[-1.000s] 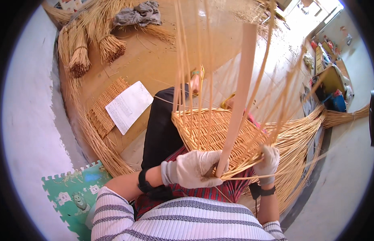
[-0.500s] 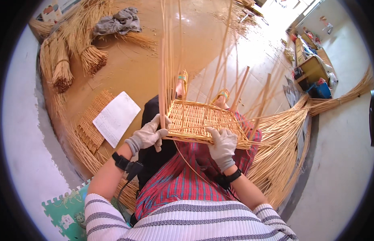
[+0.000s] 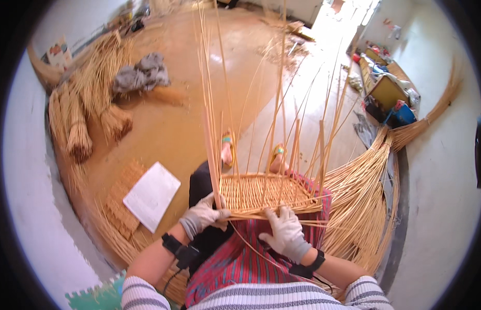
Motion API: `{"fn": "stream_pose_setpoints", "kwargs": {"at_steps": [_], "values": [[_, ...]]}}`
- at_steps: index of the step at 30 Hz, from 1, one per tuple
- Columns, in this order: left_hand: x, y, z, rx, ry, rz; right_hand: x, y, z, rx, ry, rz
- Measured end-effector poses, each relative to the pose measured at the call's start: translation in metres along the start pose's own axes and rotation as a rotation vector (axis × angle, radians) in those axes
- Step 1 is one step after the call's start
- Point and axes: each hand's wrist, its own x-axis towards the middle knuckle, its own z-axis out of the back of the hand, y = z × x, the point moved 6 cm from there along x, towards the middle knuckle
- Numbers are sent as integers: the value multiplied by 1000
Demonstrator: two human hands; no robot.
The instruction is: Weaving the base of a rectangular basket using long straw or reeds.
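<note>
You now have the wicker basket (image 3: 264,190) lying squarer and flatter on your lap, over the red plaid cloth (image 3: 233,274); a second ago it is tipped up, with one corner toward you. For the weaving, that seems to put its long near edge straight in front of both hands. Your view has also lifted, showing more floor beyond your feet.

Your left hand (image 3: 203,214) reaches in to the near left corner, thumb and fingers closed around it at the foot of the flat slat (image 3: 210,150), which leans slightly left. Your right hand (image 3: 287,233) lies back-up at the middle of the near edge, wrist bent inward. Its fingers are close together, tips on the edge strands, while the thumb stands apart to the left; how hard they press, you cannot tell. Thin upright stakes (image 3: 274,124) rise from the basket, between you and the floor.
</note>
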Motion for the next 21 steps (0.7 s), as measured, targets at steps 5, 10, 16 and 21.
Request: {"fn": "stream_pose_setpoints", "kwargs": {"at_steps": [5,10,16,21], "values": [[10,3,6,-25,-64,125,51,46,57,292,-2,334],[10,12,0,11,9,162,175,76,7,809,-177,175],[9,24,8,3,-39,179,210,88,8,943,-107,85],[-1,9,6,68,-132,75,188,112,90,1255,-72,232]]}}
